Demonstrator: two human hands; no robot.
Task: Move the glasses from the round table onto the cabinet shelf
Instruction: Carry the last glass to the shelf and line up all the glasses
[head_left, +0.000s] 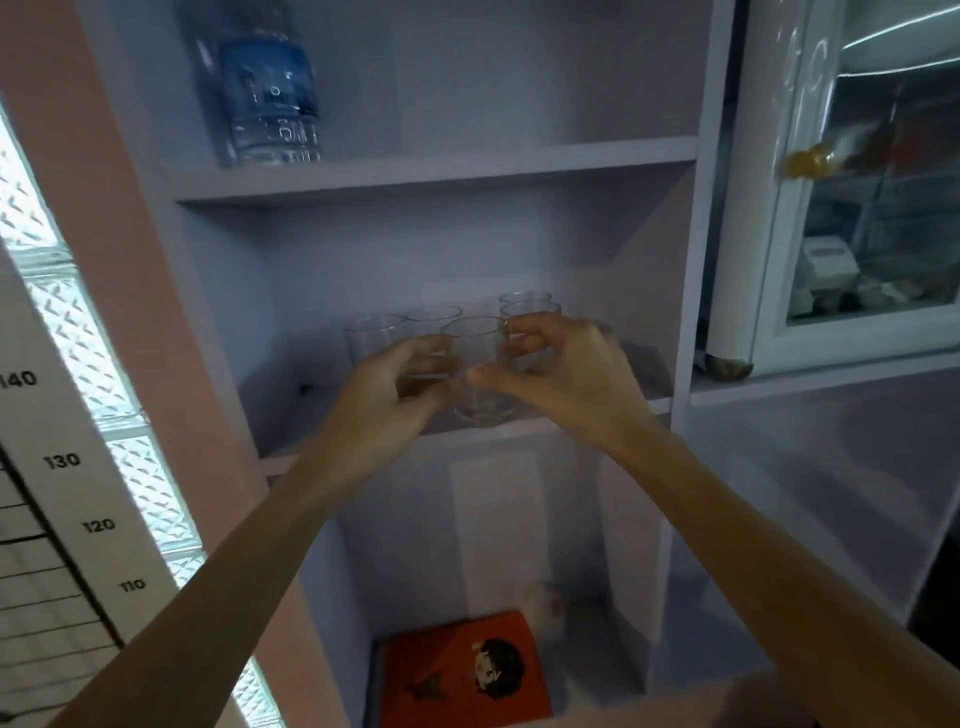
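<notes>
Two hands at a glass on the middle cabinet shelf.

We saw the left hand (400, 376) and the right hand (561, 374) meet around one clear glass (475, 364) at the front edge of the shelf (597, 410); the fingers of each were curled against its sides, the right thumb lying across its front. Whether its base rested on the board we could not tell. Four more glasses (434, 318) stood just behind it. A water bottle (265, 88) stood on the shelf above, and an orange box (462, 670) lay in the compartment below.
</notes>
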